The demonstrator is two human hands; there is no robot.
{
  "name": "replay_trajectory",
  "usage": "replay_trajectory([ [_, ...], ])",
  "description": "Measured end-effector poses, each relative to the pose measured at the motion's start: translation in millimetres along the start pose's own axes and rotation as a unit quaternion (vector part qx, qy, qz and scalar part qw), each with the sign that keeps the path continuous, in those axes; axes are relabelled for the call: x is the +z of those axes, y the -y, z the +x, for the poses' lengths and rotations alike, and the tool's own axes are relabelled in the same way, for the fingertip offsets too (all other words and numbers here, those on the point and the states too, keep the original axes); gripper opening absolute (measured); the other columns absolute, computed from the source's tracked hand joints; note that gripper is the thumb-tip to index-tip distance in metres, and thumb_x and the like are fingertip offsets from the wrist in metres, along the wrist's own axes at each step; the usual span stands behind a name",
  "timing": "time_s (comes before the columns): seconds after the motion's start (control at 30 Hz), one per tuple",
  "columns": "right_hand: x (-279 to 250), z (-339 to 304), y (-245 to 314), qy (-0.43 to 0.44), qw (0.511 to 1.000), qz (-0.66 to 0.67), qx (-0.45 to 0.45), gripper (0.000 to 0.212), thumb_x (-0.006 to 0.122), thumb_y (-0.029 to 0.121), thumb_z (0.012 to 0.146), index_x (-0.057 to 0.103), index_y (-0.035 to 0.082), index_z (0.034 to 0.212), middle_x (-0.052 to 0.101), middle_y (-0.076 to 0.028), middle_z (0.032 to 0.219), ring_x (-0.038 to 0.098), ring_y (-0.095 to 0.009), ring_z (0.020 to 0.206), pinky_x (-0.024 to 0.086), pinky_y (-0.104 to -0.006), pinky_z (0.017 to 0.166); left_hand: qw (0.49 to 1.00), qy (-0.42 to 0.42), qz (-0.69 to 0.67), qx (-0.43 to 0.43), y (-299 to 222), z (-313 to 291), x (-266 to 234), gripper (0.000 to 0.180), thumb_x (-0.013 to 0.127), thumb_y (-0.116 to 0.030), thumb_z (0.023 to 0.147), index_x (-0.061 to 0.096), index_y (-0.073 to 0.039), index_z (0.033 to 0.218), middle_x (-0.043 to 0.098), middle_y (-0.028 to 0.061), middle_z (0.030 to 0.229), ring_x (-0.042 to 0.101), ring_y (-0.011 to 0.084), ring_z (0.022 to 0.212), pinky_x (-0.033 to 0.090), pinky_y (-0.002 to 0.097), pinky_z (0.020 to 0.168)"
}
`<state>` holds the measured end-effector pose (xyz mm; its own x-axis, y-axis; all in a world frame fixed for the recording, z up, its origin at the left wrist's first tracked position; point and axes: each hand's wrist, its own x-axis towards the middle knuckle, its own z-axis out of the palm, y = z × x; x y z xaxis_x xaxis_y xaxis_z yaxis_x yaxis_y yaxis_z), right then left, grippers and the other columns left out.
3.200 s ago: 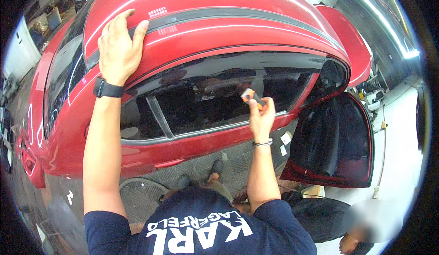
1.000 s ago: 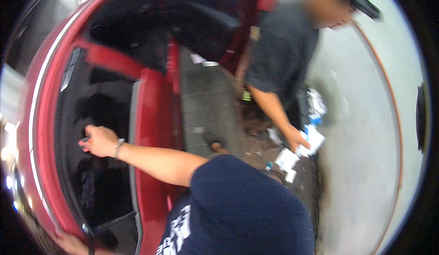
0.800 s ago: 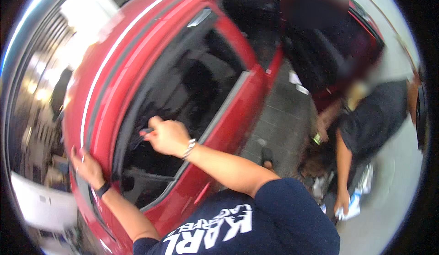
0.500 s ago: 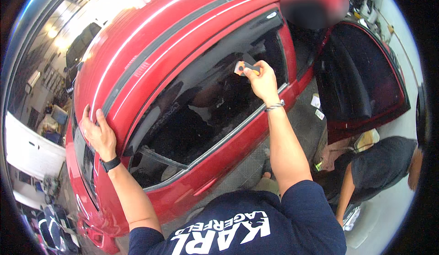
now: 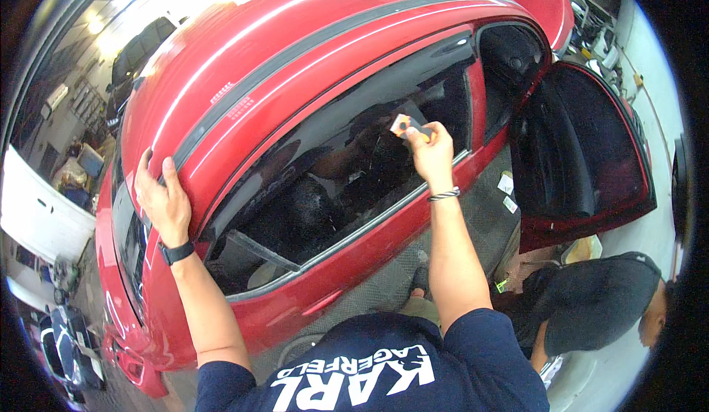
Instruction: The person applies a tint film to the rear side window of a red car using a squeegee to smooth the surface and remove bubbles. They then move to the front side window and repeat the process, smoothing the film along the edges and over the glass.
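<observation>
A red car (image 5: 347,24) fills the middle, its dark side window (image 5: 332,168) facing me. My right hand (image 5: 432,153) is closed around a small scraper (image 5: 401,125) with a pale, orange-marked head and a dark and yellow handle. The scraper's head is at the upper right part of the glass; I cannot tell whether its edge touches. My left hand (image 5: 166,201) lies on the red roof edge near the window's left end, fingers spread, holding nothing.
An open car door (image 5: 583,146) stands at the right. Below it, a person in a dark shirt (image 5: 605,308) bends low, close to my right arm. White papers (image 5: 507,184) lie on the floor beside the car. A motorcycle (image 5: 70,349) stands at the lower left.
The view has shifted, so the car and both hands sit differently in the picture. My right hand keeps the scraper at nearly the same spot on the window. The other person appears lower.
</observation>
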<state>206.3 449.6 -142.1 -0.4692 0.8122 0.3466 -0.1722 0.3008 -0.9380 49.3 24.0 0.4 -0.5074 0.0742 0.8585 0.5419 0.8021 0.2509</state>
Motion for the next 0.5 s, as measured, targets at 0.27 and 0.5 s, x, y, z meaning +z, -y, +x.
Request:
replay_trajectory([
  [0.27, 105.1, -156.4, 69.8, 0.190, 0.964, -0.136, -0.124, 0.036, 0.073, 0.038, 0.088, 0.059, 0.007, 0.101, 0.068, -0.022, 0.071, 0.070, -0.042, 0.069, 0.055, -0.0519, 0.061, 0.999, 0.002, -0.018, -0.030, -2.0, -1.4, -1.0, 0.050, 0.056, -0.038, 0.102, 0.055, -0.002, 0.137, 0.059, 0.0204, 0.135, 0.053, 0.0370, 0.127, 0.039, 0.0459, 0.108],
  [0.5, 55.7, -77.1, 35.9, 0.048, 0.988, -0.079, -0.127, 0.036, 0.079, 0.034, 0.084, 0.062, 0.002, 0.092, 0.068, -0.016, 0.075, 0.067, -0.027, 0.066, 0.053, -0.0401, 0.060, 1.000, 0.010, -0.009, -0.023, 4.9, -1.6, -4.5, 0.049, 0.058, -0.035, 0.101, 0.055, -0.002, 0.137, 0.059, 0.0210, 0.135, 0.053, 0.0372, 0.128, 0.038, 0.0461, 0.108],
])
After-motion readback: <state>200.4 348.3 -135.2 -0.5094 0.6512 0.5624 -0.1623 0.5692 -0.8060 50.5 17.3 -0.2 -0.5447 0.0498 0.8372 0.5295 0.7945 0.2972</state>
